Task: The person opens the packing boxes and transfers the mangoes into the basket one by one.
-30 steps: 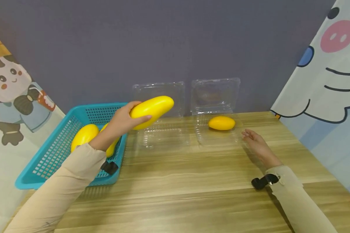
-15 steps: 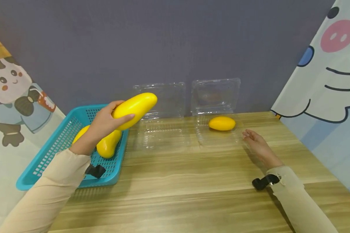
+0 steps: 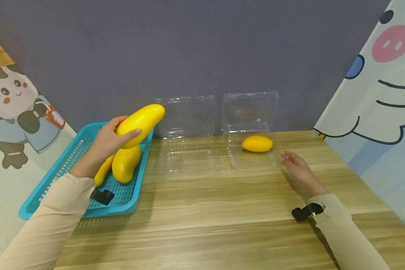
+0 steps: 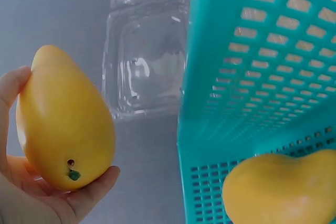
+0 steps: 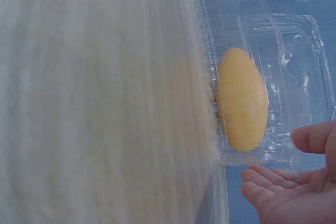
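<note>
Supporting all items is a wood-grain counter (image 3: 222, 217), its far edge set against a plain dark grey wall (image 3: 195, 48). Printed cartoon panels flank the wall: an animal with a drink at the left panel (image 3: 17, 105), a pink-snouted figure at the right panel (image 3: 384, 86). A turquoise perforated basket (image 3: 140, 183) occupies the left side of the counter and contains a lobed yellow fruit (image 3: 125, 165) and a slender yellow fruit (image 3: 103, 173), the latter partly hidden. Two clear hinged containers, the left container (image 3: 189, 165) and the right container (image 3: 236, 161), stand side by side with lids raised; an oval yellow fruit (image 3: 257, 144) lies in the right container. The left hand (image 3: 102, 144) holds a long yellow fruit (image 3: 140, 124) raised and tilted, with fingers and thumb curled around it. The right hand (image 3: 298, 170) is just beside the right container, fingers relaxed and holding nothing. Relative to one second earlier, the held fruit has shifted left, from in front of the left container to the basket's far right corner in the head view; the right hand and oval yellow fruit are essentially unmoved.
</note>
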The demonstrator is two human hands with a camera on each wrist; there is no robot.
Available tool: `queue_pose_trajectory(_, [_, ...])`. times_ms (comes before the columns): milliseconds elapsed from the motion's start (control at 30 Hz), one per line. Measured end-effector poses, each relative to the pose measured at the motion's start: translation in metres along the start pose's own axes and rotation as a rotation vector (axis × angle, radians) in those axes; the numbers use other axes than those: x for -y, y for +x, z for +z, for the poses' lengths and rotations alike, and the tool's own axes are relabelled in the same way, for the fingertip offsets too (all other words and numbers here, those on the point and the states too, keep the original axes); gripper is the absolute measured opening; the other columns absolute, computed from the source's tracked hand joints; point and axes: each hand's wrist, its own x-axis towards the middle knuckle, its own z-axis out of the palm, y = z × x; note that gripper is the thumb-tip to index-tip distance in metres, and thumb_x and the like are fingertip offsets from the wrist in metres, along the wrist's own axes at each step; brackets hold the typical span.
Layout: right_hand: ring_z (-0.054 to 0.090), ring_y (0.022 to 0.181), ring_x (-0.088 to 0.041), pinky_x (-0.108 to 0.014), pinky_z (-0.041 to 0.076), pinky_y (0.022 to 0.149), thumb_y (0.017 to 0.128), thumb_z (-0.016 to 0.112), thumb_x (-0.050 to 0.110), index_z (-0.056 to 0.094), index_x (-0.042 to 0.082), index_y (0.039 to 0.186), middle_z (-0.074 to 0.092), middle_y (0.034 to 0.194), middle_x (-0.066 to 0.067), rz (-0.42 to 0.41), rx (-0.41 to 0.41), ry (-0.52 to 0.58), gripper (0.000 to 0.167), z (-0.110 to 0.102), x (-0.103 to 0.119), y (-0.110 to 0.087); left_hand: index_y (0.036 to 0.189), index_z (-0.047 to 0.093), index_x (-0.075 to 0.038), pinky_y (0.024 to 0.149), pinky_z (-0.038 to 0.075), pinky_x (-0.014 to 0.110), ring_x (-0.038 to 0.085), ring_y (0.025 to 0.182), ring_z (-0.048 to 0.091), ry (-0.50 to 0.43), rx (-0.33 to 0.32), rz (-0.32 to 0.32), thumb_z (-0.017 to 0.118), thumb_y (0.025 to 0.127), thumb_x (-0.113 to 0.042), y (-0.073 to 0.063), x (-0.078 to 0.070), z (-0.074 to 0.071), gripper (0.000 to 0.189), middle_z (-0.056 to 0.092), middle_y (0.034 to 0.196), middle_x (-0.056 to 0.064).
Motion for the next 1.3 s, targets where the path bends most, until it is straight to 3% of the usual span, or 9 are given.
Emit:
queue_pose_trajectory(400, [0.011, 0.138, -0.046, -0.057, 0.014, 0.111, 0.104, 0.029, 0.020, -0.002, -0.013, 0.144, 0.010, 0.149, -0.035, -0.003, -0.010, -0.012, 0.061, 0.001, 0.001, -0.002, 0.150, 0.019, -0.008, 0.086, 0.041, 0.050, 0.038, 0.111, 0.043, -0.011, -0.002, -0.049, 0.052, 0.084, -0.065, 0.005, 0.026, -0.011, 0.093, 0.035, 0.142, 0.023])
queue_pose_trajectory(867, [0.011, 0.138, -0.046, -0.056, 0.013, 0.111, 0.104, 0.029, 0.019, -0.002, -0.013, 0.144, 0.009, 0.149, -0.035, -0.011, -0.006, 0.006, 0.060, 0.001, 0.000, -0.001, 0.151, 0.011, -0.006, 0.096, 0.034, 0.058, 0.042, 0.118, 0.037, -0.053, -0.039, -0.134, 0.048, 0.082, -0.070, 0.007, 0.040, -0.024, 0.102, 0.026, 0.148, 0.025])
queue_pose_trajectory(1300, [0.012, 0.138, -0.046, -0.057, 0.014, 0.111, 0.104, 0.030, 0.018, -0.001, -0.013, 0.144, 0.011, 0.149, -0.035, -0.018, -0.012, -0.002, 0.060, 0.002, -0.002, 0.000, 0.149, 0.014, 0.000, 0.096, 0.034, 0.058, 0.042, 0.117, 0.036, -0.084, -0.071, -0.189, 0.048, 0.084, -0.068, 0.012, 0.067, -0.026, 0.100, 0.027, 0.145, 0.028])
